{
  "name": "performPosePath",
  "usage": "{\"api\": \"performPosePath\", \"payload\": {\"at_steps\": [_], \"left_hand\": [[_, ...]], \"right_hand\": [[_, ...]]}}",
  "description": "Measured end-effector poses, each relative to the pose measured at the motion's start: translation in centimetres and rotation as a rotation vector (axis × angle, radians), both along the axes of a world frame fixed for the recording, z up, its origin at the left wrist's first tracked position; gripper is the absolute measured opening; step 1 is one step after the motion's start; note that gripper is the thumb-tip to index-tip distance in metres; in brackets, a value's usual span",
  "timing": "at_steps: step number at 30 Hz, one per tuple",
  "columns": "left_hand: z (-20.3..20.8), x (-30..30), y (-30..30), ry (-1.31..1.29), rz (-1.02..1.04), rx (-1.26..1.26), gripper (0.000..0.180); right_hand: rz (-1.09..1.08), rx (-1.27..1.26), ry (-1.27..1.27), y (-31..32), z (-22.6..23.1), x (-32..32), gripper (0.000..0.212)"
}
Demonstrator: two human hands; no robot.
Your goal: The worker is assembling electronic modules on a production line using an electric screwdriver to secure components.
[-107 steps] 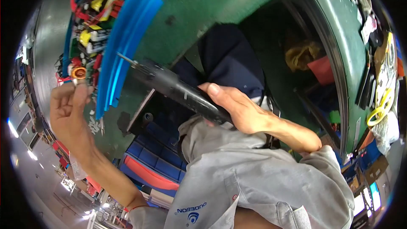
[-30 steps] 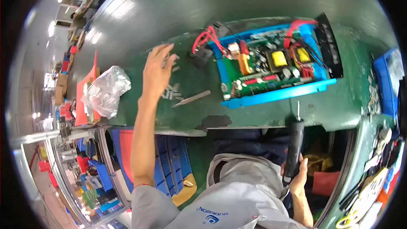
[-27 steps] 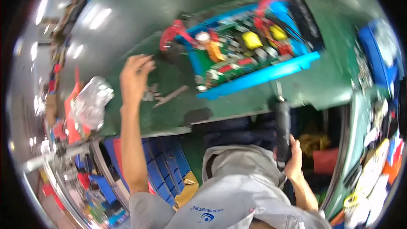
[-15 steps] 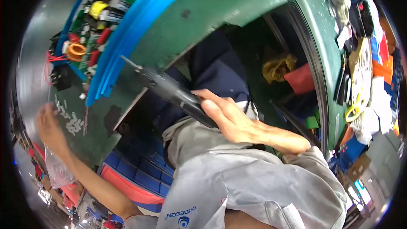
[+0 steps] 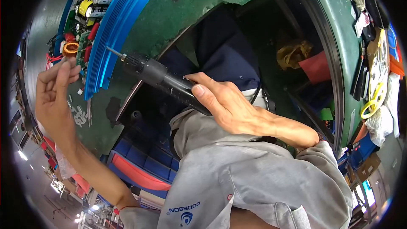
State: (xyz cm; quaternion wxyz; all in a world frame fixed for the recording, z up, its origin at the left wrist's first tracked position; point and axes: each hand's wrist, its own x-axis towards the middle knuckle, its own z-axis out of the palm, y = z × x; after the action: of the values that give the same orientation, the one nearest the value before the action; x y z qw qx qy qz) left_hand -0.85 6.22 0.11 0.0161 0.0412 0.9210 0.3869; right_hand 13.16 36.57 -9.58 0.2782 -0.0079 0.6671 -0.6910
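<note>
My right hand [image 5: 231,106] is wrapped round a black electric screwdriver [image 5: 152,74]. The tool slants up to the left, its bit reaching over the near wall of a long blue metal housing [image 5: 111,38]. Inside the housing lies a circuit board [image 5: 83,44] crowded with capacitors, red parts and an orange wire coil [image 5: 70,49]. My left hand [image 5: 54,95] is raised beside the coil end, thumb and fingertips pinched together. Whatever is between those fingertips, if anything, is too small to make out.
Small white pieces [image 5: 79,116] lie scattered on the green bench [image 5: 148,25] near the housing's end. A bench section at the right carries yellow-handled scissors [image 5: 373,101], dark tools and plastic bags. Below the bench, a blue and red padded seat [image 5: 142,167] shows at my left.
My left hand has come up from beside the white pieces to the coil end, its fingers now pinched. Bench and housing sit slightly further left and higher in view. The right hand keeps the screwdriver.
</note>
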Motion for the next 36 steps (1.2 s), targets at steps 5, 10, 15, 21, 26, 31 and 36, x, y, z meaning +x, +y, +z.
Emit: {"api": "performPosePath", "payload": {"at_steps": [5, 10, 15, 21, 26, 31, 36], "left_hand": [[0.1, 0.0, 1.5, 0.079, -0.035, -0.144, 0.014], [0.2, 0.1, 3.8, 0.133, -0.082, -0.406, 0.012], [0.9, -0.2, 5.1, 0.358, -0.256, -0.576, 0.011], [0.2, -1.3, 4.5, 0.379, -0.355, -0.606, 0.013], [-0.1, -1.0, 4.1, 0.213, -0.338, -0.418, 0.010], [-0.4, -1.6, 3.6, 0.184, -0.334, -0.346, 0.011], [-0.2, -2.0, 3.3, 0.157, -0.339, -0.296, 0.013]], "right_hand": [[0.034, -0.024, -0.007, 0.1, -0.2, -0.5, 0.052], [0.018, -0.120, -0.093, 0.1, -1.3, -1.0, 0.061], [0.082, -0.450, -0.479, 0.1, -1.8, -1.4, 0.070], [0.091, -0.482, -0.570, -0.1, -1.0, -0.6, 0.082], [0.092, -0.443, -0.599, -0.1, 0.1, -0.7, 0.088], [0.112, -0.509, -0.719, 0.2, 0.6, -1.6, 0.093], [0.078, -0.689, -0.891, 0.1, -0.2, -1.2, 0.098]]}}
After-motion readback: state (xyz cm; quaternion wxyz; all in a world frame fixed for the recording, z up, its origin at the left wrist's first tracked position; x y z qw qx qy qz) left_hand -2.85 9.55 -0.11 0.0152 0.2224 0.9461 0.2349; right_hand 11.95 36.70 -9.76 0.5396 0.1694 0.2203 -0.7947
